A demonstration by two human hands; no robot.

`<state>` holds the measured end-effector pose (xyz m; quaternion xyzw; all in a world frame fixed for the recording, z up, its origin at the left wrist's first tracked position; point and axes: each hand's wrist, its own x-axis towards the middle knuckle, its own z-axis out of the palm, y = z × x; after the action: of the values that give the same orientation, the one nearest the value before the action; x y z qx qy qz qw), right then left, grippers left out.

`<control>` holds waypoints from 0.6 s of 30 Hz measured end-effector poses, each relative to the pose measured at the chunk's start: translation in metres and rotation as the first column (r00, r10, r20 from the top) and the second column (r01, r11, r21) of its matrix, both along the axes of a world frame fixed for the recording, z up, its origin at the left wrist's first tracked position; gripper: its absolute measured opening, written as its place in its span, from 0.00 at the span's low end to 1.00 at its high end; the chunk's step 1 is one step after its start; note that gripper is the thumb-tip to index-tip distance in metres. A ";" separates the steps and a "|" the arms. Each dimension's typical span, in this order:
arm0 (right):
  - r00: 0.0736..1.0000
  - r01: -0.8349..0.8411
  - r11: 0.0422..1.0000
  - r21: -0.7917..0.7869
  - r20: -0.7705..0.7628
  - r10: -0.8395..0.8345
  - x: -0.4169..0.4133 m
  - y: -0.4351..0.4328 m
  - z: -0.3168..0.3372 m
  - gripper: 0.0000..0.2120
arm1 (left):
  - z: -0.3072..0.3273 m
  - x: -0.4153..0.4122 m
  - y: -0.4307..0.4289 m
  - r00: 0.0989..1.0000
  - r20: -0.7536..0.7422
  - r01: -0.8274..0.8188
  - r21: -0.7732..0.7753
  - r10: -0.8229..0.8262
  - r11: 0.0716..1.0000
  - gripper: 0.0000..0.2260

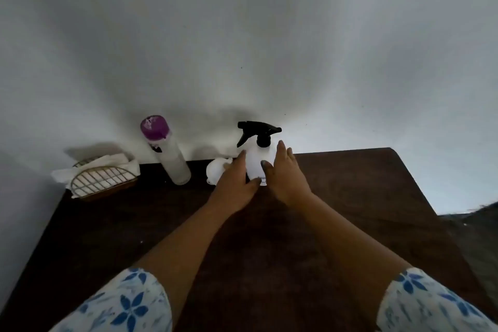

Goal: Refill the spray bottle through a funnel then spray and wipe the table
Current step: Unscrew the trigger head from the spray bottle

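The refill seems only at its beginning: the white, smooth plastic spray bottle [256, 164] stands at the far edge of the dark wooden table [350, 197], its black trigger head [260, 132] on; the left hand [237, 180] and right hand [285, 178] flank it, fingers nearly straight; next, I judge, one hand steadies the rounded body while the other unscrews the head.

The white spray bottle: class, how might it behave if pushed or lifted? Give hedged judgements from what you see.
The spray bottle stands upright, tall, with a black trigger head on top, so a high push may tip it. Its smooth white wall looks rigid, perhaps slippery. Weight cannot be told.
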<state>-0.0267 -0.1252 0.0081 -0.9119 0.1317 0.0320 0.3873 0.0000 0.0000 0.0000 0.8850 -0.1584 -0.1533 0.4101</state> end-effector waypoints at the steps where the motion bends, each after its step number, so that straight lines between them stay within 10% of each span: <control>1: 1.000 0.015 1.000 -0.003 0.015 -0.015 0.008 -0.003 -0.004 0.32 | -0.004 0.005 -0.005 1.000 0.002 0.000 0.010 0.000 1.000 0.31; 18: 0.980 0.133 0.977 0.169 0.124 -0.155 0.014 -0.018 -0.032 0.17 | -0.038 -0.001 -0.032 1.000 -0.009 0.018 0.020 -0.018 1.000 0.33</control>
<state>-0.0122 -0.1433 -0.0238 -0.8660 0.1677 -0.0482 0.4687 -0.0006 -0.0325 -0.0376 0.8870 -0.1629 -0.1626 0.4004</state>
